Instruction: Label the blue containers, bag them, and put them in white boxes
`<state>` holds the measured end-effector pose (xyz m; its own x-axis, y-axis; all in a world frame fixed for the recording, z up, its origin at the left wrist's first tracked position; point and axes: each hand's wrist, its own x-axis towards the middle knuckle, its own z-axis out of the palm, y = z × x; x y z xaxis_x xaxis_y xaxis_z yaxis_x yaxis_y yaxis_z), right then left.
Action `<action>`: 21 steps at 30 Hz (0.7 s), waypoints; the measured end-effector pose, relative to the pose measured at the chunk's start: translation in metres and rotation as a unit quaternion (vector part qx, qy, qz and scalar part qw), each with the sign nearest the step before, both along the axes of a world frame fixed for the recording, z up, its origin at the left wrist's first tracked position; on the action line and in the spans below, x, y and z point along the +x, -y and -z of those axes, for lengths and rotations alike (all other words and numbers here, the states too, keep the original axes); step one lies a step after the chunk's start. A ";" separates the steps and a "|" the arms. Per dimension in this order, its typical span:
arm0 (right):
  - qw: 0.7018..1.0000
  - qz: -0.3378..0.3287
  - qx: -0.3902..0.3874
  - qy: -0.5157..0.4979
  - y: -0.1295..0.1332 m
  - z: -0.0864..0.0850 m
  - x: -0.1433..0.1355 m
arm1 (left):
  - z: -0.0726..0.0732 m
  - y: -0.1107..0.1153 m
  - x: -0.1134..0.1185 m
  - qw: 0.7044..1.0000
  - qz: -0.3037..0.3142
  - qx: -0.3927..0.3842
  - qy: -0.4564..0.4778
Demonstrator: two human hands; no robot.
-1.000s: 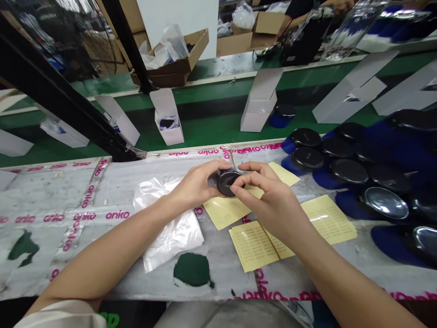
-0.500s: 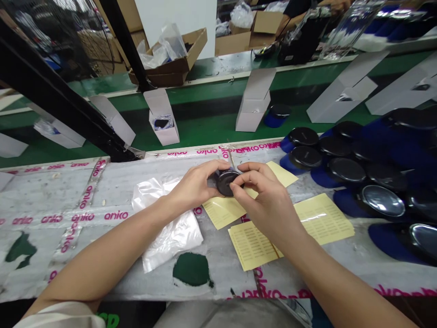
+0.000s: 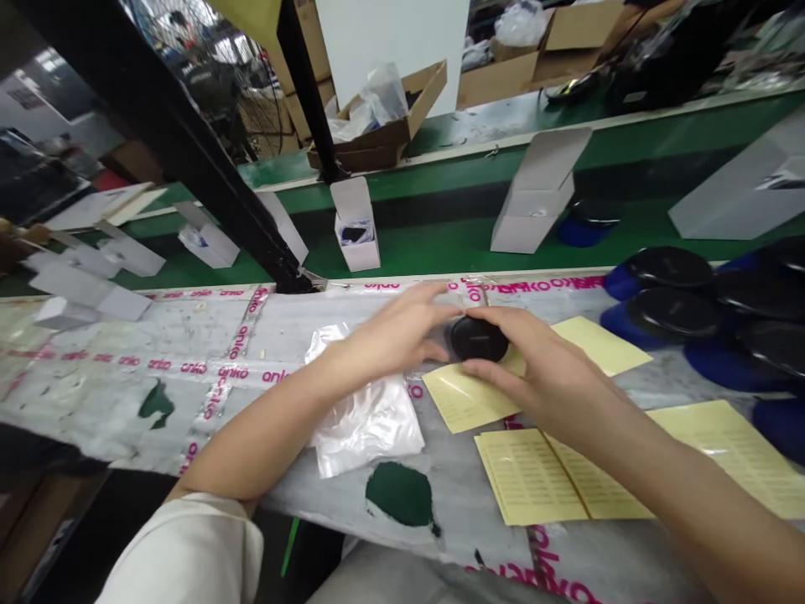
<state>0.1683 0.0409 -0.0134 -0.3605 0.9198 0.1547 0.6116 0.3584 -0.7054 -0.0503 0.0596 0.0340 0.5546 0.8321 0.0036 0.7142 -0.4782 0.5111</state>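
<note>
A round black-topped container (image 3: 479, 339) stands on the wrapped worktable beside the yellow label sheets (image 3: 469, 396). My right hand (image 3: 534, 348) is curved around its right side, thumb at the front and fingers at the back, gripping it. Just left of the container is my left hand (image 3: 412, 329), its fingers apart and nothing visible in them. Under my left forearm lies a pile of clear plastic bags (image 3: 371, 428). More yellow sheets (image 3: 534, 478) lie near my right forearm.
Several blue containers with black lids (image 3: 672, 315) stand at the right. Behind the table, open white boxes (image 3: 357, 243) and one blue container (image 3: 584, 225) sit on the green conveyor (image 3: 433, 243). A black post (image 3: 207, 176) slants down at the left.
The view has turned left. My left hand has let go of the container and opened; my right hand has shifted from its top to around its side.
</note>
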 end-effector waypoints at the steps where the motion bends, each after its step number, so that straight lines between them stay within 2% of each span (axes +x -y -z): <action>1: 0.999 -0.002 0.020 0.041 -0.003 0.000 -0.003 | -0.015 0.000 -0.011 0.999 -0.025 0.001 -0.039; 3: 0.990 0.013 0.091 0.108 -0.004 -0.002 -0.011 | -0.042 0.001 -0.038 0.993 -0.091 0.010 -0.074; 5: 0.970 -0.011 0.195 0.148 0.004 -0.006 -0.024 | -0.055 0.003 -0.064 0.982 -0.164 -0.015 -0.097; 6: 0.956 -0.049 0.244 0.155 0.011 -0.008 -0.032 | -0.055 0.003 -0.075 0.977 -0.176 -0.053 -0.107; 8: 0.927 -0.164 0.298 0.160 0.031 -0.011 -0.049 | -0.045 0.003 -0.090 0.968 -0.185 -0.127 -0.115; 10: 0.897 -0.266 0.309 0.170 0.051 -0.010 -0.064 | -0.029 0.004 -0.097 0.959 -0.206 -0.177 -0.083; 12: 0.877 -0.317 0.308 0.186 0.065 -0.005 -0.073 | -0.016 0.006 -0.100 0.952 -0.234 -0.198 -0.023; 15: 0.874 -0.321 0.307 0.197 0.073 0.005 -0.075 | -0.011 0.008 -0.102 0.949 -0.248 -0.195 0.027; 21: 0.878 -0.300 0.316 0.198 0.082 0.015 -0.072 | -0.014 0.008 -0.106 0.944 -0.257 -0.203 0.037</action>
